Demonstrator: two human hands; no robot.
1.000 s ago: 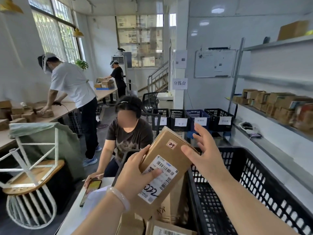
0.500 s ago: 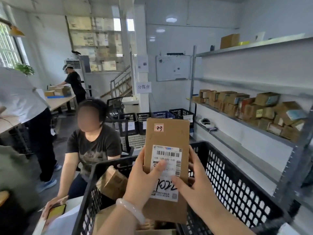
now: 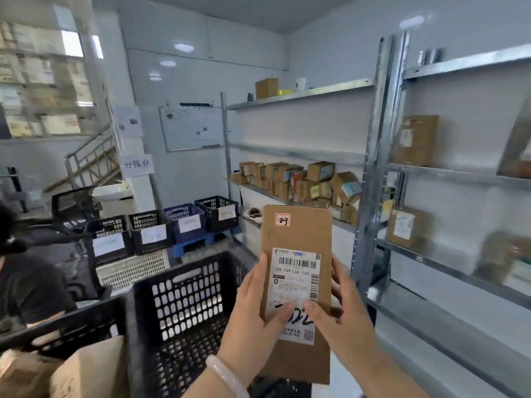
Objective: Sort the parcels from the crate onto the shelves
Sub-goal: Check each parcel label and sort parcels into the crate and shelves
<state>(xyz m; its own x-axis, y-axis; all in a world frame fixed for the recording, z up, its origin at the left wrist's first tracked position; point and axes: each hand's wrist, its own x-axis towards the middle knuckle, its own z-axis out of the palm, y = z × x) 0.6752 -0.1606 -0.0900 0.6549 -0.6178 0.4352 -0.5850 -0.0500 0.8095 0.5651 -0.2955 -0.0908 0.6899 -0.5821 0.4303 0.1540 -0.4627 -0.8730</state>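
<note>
I hold a flat brown cardboard parcel (image 3: 298,234) upright in front of me, its white shipping label facing me. My left hand (image 3: 255,320) grips its left edge with the thumb on the label. My right hand (image 3: 342,317) grips the right edge, thumb also on the label. Below and to the left stands the black plastic crate (image 3: 178,308), with more brown parcels (image 3: 89,366) at the lower left. Metal shelves (image 3: 448,282) run along the right wall; one middle shelf carries several small boxes (image 3: 304,182).
A row of labelled black and blue bins (image 3: 161,228) stands on the floor by the far wall, with a white basket (image 3: 132,268) in front. A seated person in a dark shirt (image 3: 26,282) is at the left edge. A shelf upright (image 3: 373,179) stands just right of the parcel.
My view has swung right, from the seated person toward the shelves. The parcel has gone from tilted to upright, and my right hand now grips its edge.
</note>
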